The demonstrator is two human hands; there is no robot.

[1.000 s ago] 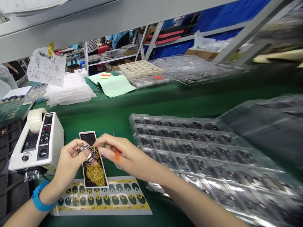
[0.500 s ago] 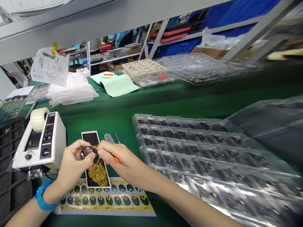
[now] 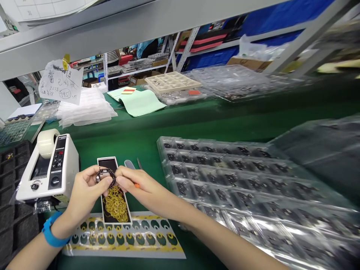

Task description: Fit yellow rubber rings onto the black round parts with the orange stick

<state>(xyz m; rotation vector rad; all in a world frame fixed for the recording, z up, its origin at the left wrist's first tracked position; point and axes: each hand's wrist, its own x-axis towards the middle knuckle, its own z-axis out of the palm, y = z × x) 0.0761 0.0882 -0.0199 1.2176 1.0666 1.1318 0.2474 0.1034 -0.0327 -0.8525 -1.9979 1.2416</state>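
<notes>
The left hand (image 3: 87, 187) pinches a dark ring (image 3: 108, 171) above the white box (image 3: 128, 210); the ring tilts with its open face toward the camera, its outline longest left to right. The right hand (image 3: 140, 183), just right of the box, clasps an orange item (image 3: 137, 185). The 2 hands nearly meet.

and here's the dispenser (image 3: 49, 176), its display (image 3: 59, 152) glowing a red 36! over to the note (image 3: 60, 84), handwritten: there's 418, and a circled number ending in 95, first digit unclear, other scrawl too rough to call. up top, the printed sheet (image 3: 46, 8) shows 31 in a box!
</notes>
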